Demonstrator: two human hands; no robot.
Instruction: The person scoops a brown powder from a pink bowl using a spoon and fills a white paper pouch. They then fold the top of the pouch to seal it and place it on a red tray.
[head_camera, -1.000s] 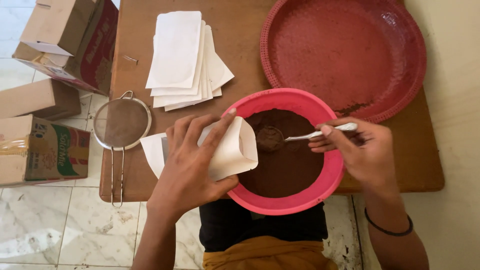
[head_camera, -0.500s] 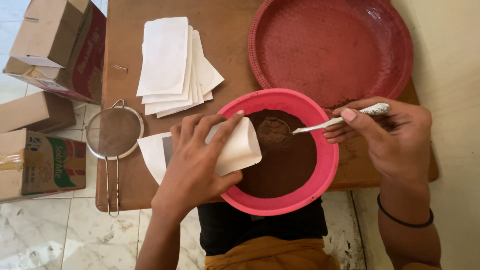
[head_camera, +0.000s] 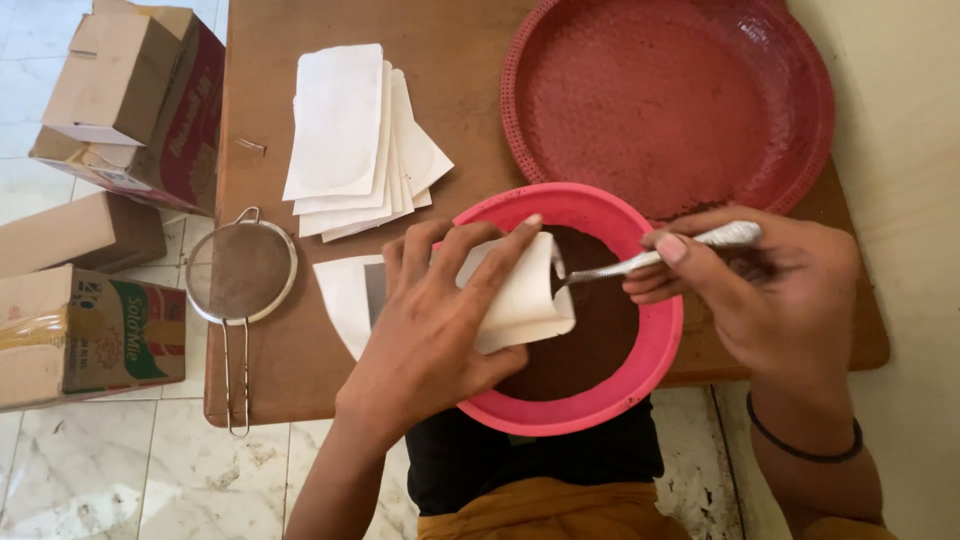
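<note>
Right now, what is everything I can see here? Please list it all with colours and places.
bowl: one, pink, at the table's near edge, holding dark brown powder
paper pouch: one, white, held over the bowl
spoon: one, metal, its tip at the pouch mouth
round tray: one, red, far right of the table
stack of pouches: several, white, far centre of the table
loose pouch: one, white, under the left wrist
sieve: one, metal mesh, at the table's left edge
table: one, brown wood
cardboard boxes: several, brown, on the floor at left
wristband: one, dark, on the right wrist
left hand: grips the pouch
right hand: holds the spoon
</note>
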